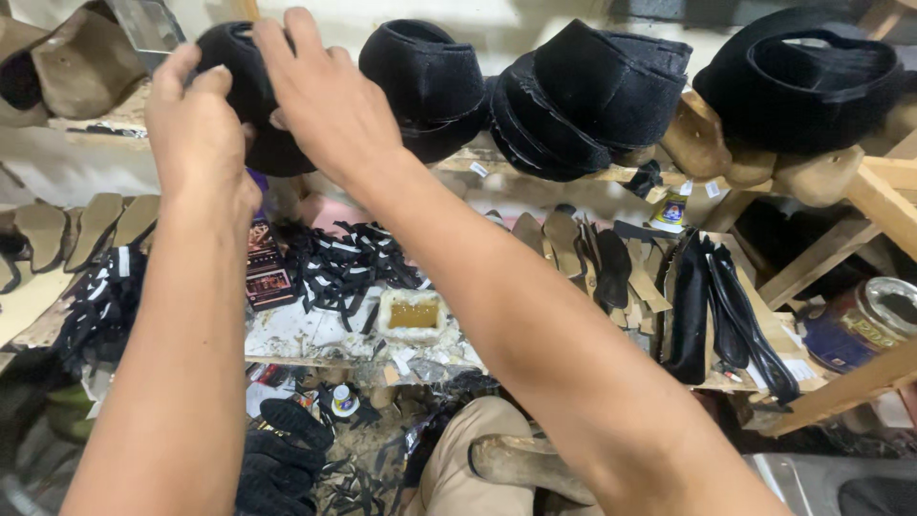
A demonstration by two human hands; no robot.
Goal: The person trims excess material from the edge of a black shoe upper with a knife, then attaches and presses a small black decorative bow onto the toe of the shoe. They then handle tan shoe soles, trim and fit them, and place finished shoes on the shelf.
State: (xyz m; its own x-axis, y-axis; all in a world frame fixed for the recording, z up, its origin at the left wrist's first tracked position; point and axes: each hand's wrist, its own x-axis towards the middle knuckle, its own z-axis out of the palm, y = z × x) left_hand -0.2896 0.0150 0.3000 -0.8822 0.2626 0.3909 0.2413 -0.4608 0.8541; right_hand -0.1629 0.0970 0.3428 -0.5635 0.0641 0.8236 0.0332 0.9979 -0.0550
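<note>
A cluttered shoemaking corner: a rough wooden shelf (pixel 535 172) runs across the top of the view, and below it sits a scuffed, glue-smeared tabletop (pixel 306 334). At about eleven o'clock both hands meet on a black shoe upper (pixel 250 96), soft and felt-like, rounded over what seems to be a last. The left hand (pixel 196 129) presses its near side and the right hand (pixel 325 100) lies over its top; each grip is closed around the upper, though the fingertips are partly hidden behind it. The upper sits on the shelf, first in a row of similar black uppers (pixel 592 96) stretching toward one and two o'clock, some mounted on pale wooden lasts (pixel 812 172).

On the tabletop, near the centre, stands a small crusted glue tub (pixel 414 315) with amber contents, ringed by a tangle of thin black straps (pixel 349 263). Flat tan and black insoles (pixel 583 258) lean in a stack at three o'clock, beside long glossy black pieces (pixel 726 315). A round metal tin (pixel 864 325) rests at four o'clock. Black treaded soles (pixel 287 449) lie on the floor at seven o'clock.
</note>
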